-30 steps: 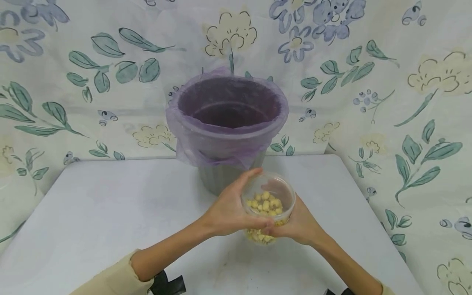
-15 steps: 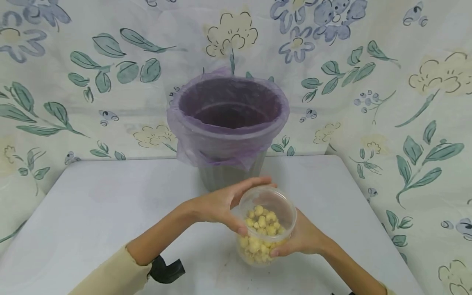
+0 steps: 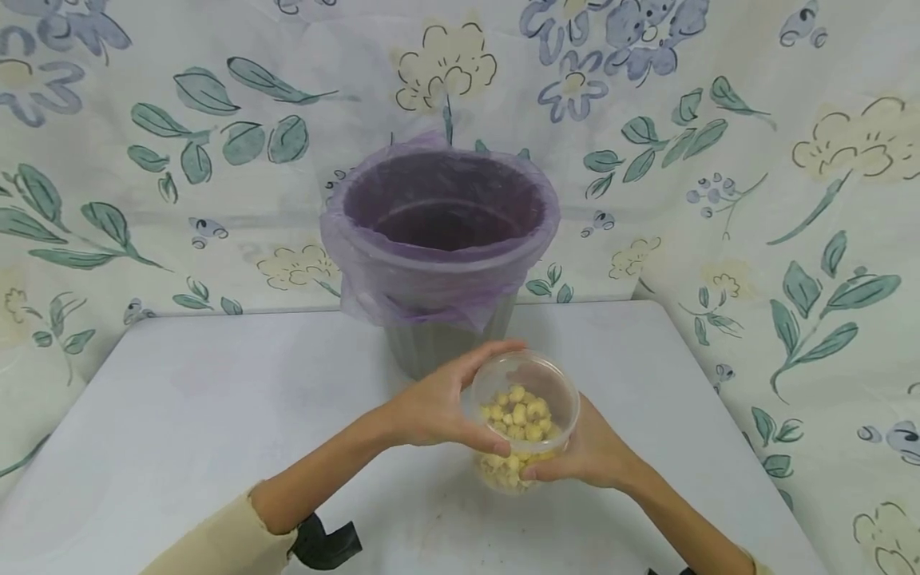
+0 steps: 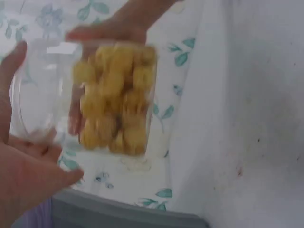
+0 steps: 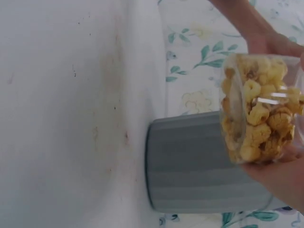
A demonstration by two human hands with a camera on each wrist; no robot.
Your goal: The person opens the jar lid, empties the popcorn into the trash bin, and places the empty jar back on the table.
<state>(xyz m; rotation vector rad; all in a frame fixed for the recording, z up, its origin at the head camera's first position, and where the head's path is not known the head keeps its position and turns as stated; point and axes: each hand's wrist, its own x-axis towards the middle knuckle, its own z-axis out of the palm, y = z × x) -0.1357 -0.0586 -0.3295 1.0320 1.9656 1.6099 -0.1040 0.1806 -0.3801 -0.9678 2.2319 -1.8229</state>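
A clear plastic jar (image 3: 561, 393), partly filled with yellow popcorn (image 3: 519, 415), is held tilted above the table, its round mouth uncovered. My left hand (image 3: 427, 409) curves around its left side near the rim, thumb across the front and fingers behind. From the right, my right hand (image 3: 592, 447) grips the jar's side, thumb in front; its other fingers are mostly hidden. In the left wrist view the popcorn (image 4: 116, 97) shows blurred through the wall, packed toward the base. The right wrist view shows the jar's base (image 5: 233, 107) and my right hand (image 5: 282, 185) below it.
Behind the jar stands a grey bin (image 3: 449, 347) lined with a purple plastic bag (image 3: 442, 275), its mouth facing up. The white table (image 3: 237, 383) has a few small dark specks. Floral cloth (image 3: 237, 192) hangs behind and to the right.
The jar dipped toward me and then rose partway back, its tilt changing. My left hand's thumb and fingers shifted around the rim. The bin has not moved.
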